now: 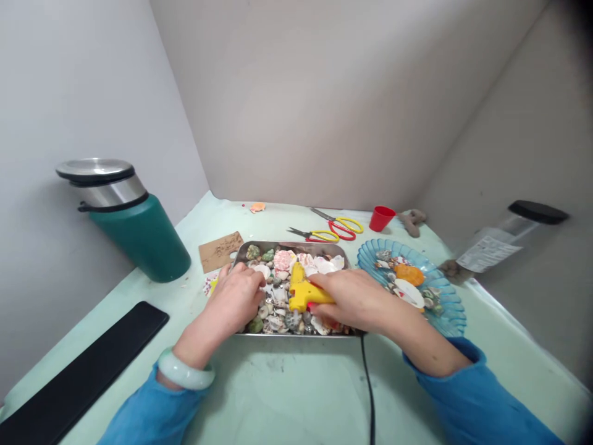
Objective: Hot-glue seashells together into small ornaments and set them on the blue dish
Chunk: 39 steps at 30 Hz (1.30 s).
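A metal tray (287, 246) full of seashells lies in front of me on the pale green table. My right hand (354, 298) is closed round a yellow glue gun (301, 292), holding it low over the shells with its nozzle pointing down; its black cord (368, 389) runs toward me. My left hand (237, 298) rests on the left part of the tray, fingers curled down among the shells; what they pinch, if anything, is hidden.
A blue glass plate (451, 309) with more shells sits right of the tray. Behind are two pairs of scissors (331, 230), a red cup (382, 218) and a brown card (221, 250). A green flask (134, 225) and a black bar (78, 371) stand left; a clear jar (504, 241) lies right.
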### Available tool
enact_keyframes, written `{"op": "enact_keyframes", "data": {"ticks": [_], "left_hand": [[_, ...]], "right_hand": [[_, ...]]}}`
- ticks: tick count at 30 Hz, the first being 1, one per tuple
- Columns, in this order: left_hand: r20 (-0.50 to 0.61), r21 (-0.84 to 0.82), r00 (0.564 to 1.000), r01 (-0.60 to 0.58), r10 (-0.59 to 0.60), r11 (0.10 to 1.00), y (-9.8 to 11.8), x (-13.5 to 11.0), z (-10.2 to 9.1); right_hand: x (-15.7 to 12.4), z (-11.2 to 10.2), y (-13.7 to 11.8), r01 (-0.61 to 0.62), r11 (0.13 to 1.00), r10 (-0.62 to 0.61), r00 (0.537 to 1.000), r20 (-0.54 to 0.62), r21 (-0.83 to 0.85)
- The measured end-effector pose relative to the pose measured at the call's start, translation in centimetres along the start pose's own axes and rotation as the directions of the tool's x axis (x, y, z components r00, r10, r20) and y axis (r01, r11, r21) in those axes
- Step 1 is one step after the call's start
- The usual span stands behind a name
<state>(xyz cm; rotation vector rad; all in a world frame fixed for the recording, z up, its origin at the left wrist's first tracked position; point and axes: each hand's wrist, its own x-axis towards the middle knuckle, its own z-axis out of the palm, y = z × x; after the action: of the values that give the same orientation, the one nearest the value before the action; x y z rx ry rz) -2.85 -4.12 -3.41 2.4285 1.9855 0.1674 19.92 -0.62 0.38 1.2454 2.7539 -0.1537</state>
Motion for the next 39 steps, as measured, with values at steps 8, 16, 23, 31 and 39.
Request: {"op": "enact_keyframes", "data": {"ticks": [8, 16, 23, 31, 39], "left_hand": [[-0.039, 0.019, 0.998, -0.054, 0.054, 0.998, -0.1, 0.2, 0.6], [-0.392, -0.097, 0.918, 0.023, -0.060, 0.995, -0.9, 0.3, 1.0], [-0.411, -0.117, 0.884, 0.191, -0.222, 0.975, -1.6, 0.3, 1.1], [-0.535, -0.144, 0.824, 0.127, -0.185, 0.981, -0.4, -1.7, -1.3], [-0.324, 0.076, 0.847, 0.467, -0.421, 0.881, -7.6, -12.5, -0.9]], "right_hand": [[-0.4, -0.1, -0.1, 0.010, 0.999, -0.011, 0.999, 0.045, 0.033], [-0.5, -0.5, 0.0, 0.006, 0.999, -0.009, 0.998, 0.070, 0.035], [-0.4, -0.5, 0.1, 0.019, 0.999, -0.022, 0.998, 0.066, 0.044], [-0.1, 0.5, 0.6, 0.009, 0.999, -0.012, 0.997, 0.075, 0.035], [0.0, 0.6, 0.6, 0.008, 0.998, -0.013, 0.996, 0.091, 0.055]]}}
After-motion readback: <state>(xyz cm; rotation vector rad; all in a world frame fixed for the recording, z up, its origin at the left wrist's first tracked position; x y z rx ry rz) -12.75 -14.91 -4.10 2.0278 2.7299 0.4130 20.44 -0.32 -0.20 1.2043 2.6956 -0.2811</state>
